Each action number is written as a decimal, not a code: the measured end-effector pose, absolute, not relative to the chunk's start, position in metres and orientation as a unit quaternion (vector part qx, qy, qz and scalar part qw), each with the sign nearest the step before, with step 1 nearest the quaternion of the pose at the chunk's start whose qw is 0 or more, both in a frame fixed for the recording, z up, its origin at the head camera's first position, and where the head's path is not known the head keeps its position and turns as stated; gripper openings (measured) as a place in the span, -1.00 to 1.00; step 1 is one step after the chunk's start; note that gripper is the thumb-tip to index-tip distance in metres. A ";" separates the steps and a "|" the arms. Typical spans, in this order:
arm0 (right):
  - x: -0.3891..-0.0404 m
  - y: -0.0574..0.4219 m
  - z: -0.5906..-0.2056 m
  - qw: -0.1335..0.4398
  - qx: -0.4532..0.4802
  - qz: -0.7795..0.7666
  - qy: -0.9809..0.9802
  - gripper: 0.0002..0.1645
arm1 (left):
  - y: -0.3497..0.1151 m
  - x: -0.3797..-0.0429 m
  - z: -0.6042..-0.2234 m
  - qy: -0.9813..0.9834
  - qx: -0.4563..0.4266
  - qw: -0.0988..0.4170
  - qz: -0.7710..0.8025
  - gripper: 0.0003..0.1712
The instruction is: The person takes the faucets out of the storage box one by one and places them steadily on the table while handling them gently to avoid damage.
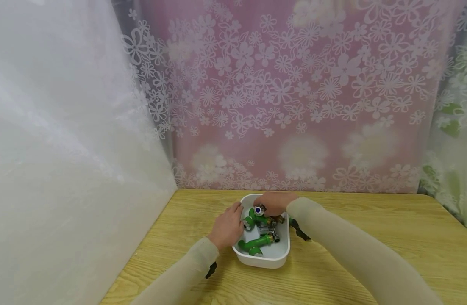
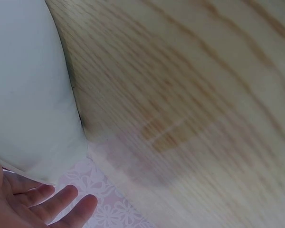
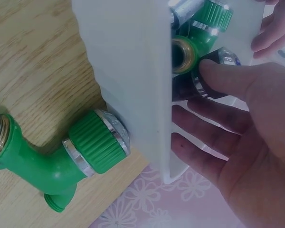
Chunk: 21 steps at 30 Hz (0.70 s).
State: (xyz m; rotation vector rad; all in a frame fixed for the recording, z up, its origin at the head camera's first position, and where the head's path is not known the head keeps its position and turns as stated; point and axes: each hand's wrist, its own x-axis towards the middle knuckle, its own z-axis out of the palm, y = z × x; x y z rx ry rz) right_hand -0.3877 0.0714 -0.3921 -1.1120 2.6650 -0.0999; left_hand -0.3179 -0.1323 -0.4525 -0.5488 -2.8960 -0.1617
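Observation:
A white plastic basin (image 1: 261, 262) on the table holds several green taps (image 1: 256, 242) and chrome fittings (image 1: 268, 231). My right hand (image 1: 277, 203) reaches into its far right part. Thumb and fingers there pinch a black tap (image 3: 187, 88) with a chrome, blue-centred end (image 1: 259, 210). Next to that tap lies a green one with a brass-ringed mouth (image 3: 183, 56). My left hand (image 1: 227, 224) rests at the basin's left rim, its fingers (image 2: 61, 202) extended and spread. Outside the right wall, a green tap (image 3: 47, 164) lies on the wood.
The wood-grain table (image 1: 351, 245) runs back to a pink floral curtain (image 1: 294, 106). A pale plastic sheet (image 1: 65, 127) hangs along the left side, and a flowered sheet (image 1: 458, 127) on the right. Black wrist gear (image 1: 300, 231) hangs under the right forearm.

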 end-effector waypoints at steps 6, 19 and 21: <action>-0.391 0.074 -0.397 0.120 -0.384 -0.040 0.915 -0.60 | -0.132 -0.318 -0.453 -0.979 -0.175 0.085 -0.053 -0.40; -0.384 0.076 -0.385 0.099 -0.396 -0.035 0.912 -0.52 | -0.131 -0.317 -0.454 -0.978 -0.180 0.095 -0.050 -0.41; -0.380 0.076 -0.380 0.092 -0.401 -0.033 0.911 -0.52 | -0.131 -0.318 -0.454 -0.978 -0.178 0.092 -0.051 -0.40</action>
